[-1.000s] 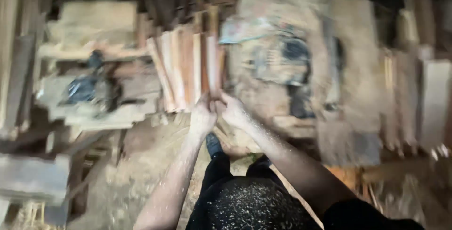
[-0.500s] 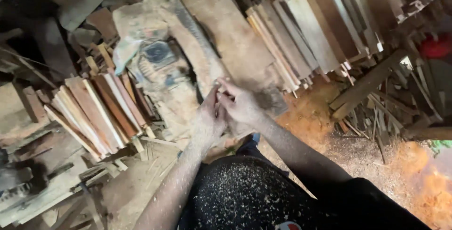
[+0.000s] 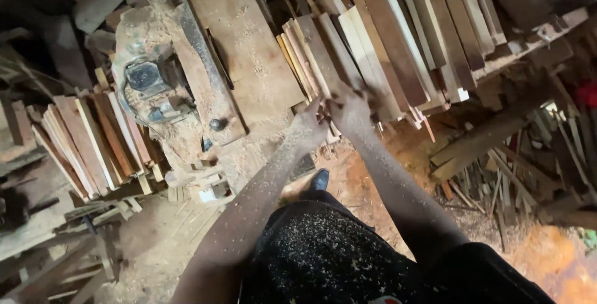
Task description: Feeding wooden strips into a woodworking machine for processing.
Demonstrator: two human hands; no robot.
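Both hands meet at the near end of a stack of wooden slats (image 3: 373,49), which lies tilted on a workbench with its lower ends pointing toward the person. The left hand (image 3: 309,126) sits at the lower left corner of the stack, its fingers curled against the slat ends; whether they actually clamp a slat cannot be told, as motion blur hides the fingertips. The right hand (image 3: 351,110) rests just beside it, to the right, palm down on the slat ends with fingers bent over them; its grip is likewise unclear. The two hands touch or nearly touch.

Immediately left of the stack lies a broad flat board (image 3: 242,49), dusted with sawdust. Left of that board stands a sawdust-covered machine (image 3: 149,80) with a dark housing and a round black knob (image 3: 215,124) near its front edge. Further left of the stack, a second bundle of reddish and pale slats (image 3: 99,142) stands on end. Right of and below the stack, scrap timber offcuts (image 3: 497,154) lie in a heap over orange sawdust on the floor (image 3: 559,260). The person's dark, sawdust-speckled clothing (image 3: 323,254) fills the lower centre.
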